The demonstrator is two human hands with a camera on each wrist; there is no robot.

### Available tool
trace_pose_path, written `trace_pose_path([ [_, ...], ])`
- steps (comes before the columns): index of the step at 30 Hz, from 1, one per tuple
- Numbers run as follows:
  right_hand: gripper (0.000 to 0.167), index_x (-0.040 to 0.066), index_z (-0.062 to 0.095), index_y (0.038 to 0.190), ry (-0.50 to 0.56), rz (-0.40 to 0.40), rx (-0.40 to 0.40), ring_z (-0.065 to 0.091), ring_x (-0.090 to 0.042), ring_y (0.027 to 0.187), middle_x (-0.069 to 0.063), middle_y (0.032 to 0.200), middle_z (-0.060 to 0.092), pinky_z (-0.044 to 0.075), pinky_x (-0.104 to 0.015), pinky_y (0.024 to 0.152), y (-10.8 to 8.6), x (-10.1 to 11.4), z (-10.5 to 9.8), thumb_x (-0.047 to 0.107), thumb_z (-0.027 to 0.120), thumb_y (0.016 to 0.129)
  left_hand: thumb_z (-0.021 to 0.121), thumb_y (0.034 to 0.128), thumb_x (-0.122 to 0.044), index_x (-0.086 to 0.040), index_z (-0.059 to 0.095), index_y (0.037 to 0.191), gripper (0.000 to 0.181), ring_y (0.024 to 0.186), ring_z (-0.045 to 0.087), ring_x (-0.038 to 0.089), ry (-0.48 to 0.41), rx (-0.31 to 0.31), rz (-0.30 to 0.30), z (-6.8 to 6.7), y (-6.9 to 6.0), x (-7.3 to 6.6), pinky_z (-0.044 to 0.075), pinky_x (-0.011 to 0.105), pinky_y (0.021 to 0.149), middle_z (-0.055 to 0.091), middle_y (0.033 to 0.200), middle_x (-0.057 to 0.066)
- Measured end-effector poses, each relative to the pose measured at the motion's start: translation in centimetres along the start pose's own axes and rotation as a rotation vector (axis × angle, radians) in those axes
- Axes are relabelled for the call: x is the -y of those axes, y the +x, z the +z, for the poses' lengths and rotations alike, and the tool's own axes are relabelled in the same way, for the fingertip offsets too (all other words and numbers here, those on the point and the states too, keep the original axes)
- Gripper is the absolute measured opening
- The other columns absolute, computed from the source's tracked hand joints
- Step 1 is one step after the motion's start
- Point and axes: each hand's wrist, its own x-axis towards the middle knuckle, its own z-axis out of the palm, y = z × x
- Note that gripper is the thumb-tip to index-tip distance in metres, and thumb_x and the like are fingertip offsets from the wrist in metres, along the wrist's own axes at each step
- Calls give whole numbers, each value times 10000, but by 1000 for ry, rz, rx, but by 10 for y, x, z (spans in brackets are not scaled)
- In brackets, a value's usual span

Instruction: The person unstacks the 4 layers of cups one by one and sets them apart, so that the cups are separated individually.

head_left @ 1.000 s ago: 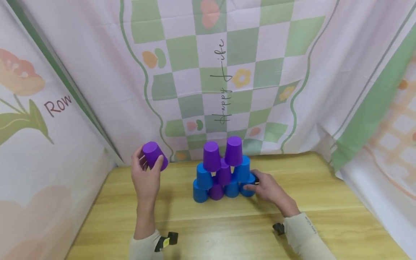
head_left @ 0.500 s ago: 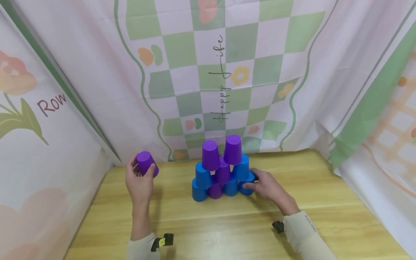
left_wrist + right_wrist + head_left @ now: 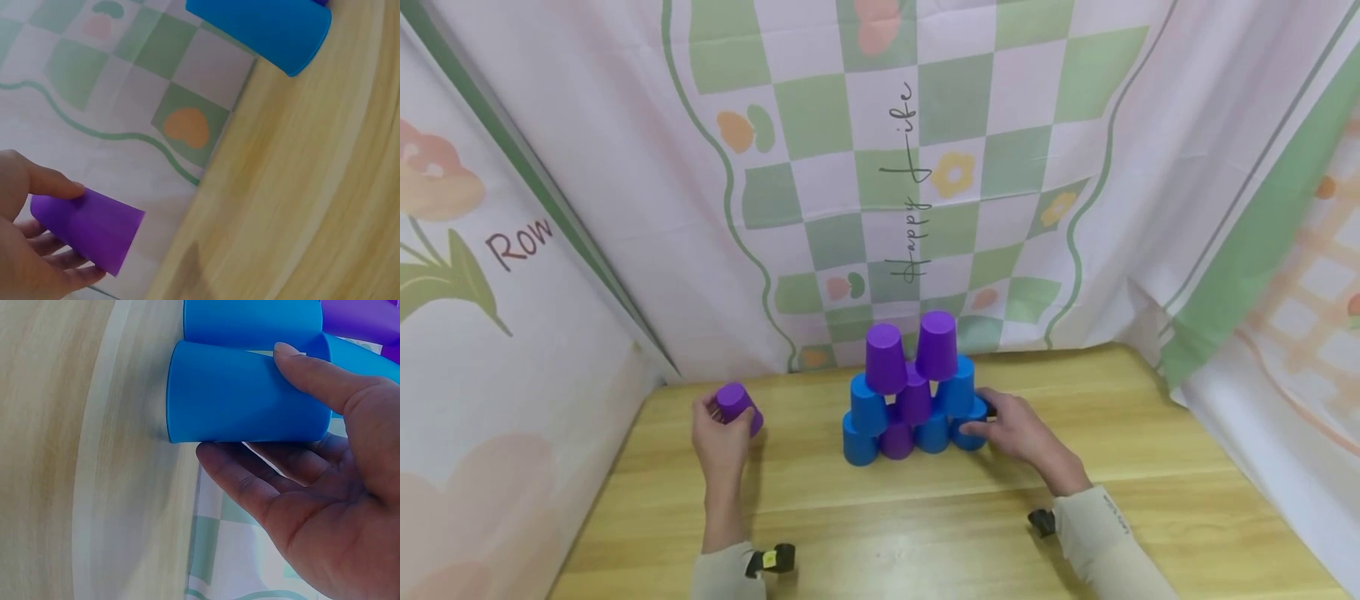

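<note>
My left hand (image 3: 721,450) holds a purple cup (image 3: 732,402) by its sides, tilted, low at the table's left. In the left wrist view the thumb lies on one side of the purple cup (image 3: 94,228), fingers on the other. At the centre stands a pyramid of upside-down cups. Its bottom row mixes blue and purple; above sit two blue cups around a purple cup (image 3: 913,400), then two purple cups, the right one (image 3: 937,346) apart from the left one (image 3: 886,360). My right hand (image 3: 1022,429) grips the bottom-right blue cup (image 3: 237,394), thumb and fingers on opposite sides.
The cups stand on a wood-grain table (image 3: 880,533). Behind it hangs a checkered cloth (image 3: 827,242), close to the pyramid. More cloth (image 3: 512,417) borders the left side, and another hanging (image 3: 1285,275) the right. Dark straps with small cameras (image 3: 1041,523) sit at both wrists.
My left hand has moved slightly left and come down toward the table with the purple cup. The right hand stays at the bottom-right blue cup, and the pyramid looks the same.
</note>
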Motion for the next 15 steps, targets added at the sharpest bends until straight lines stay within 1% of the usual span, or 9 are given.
trace_pose_path([
  [8,450,40,640,1329,-1,9,5,694,-312,1106,-162,1242,724,603,-539,953,1,0,-1,267,780,967,666,829,131,74,413,1450,673,1411,476,520,57,38,-105,-9,2,7,401,621,1199,468,1519,349],
  [11,444,43,643,1324,-1,13,8,693,-311,1106,-160,1242,724,603,-543,954,1,1,-1,267,780,967,646,814,142,76,397,1448,685,1411,471,529,76,42,-121,-11,1,11,414,629,1185,454,1524,359],
  [15,430,49,648,1312,-1,21,9,691,-302,1094,-150,1230,726,604,-539,950,1,1,-1,263,783,965,632,795,145,83,391,1431,684,1394,479,543,83,39,-119,-11,1,17,429,639,1167,466,1496,382],
])
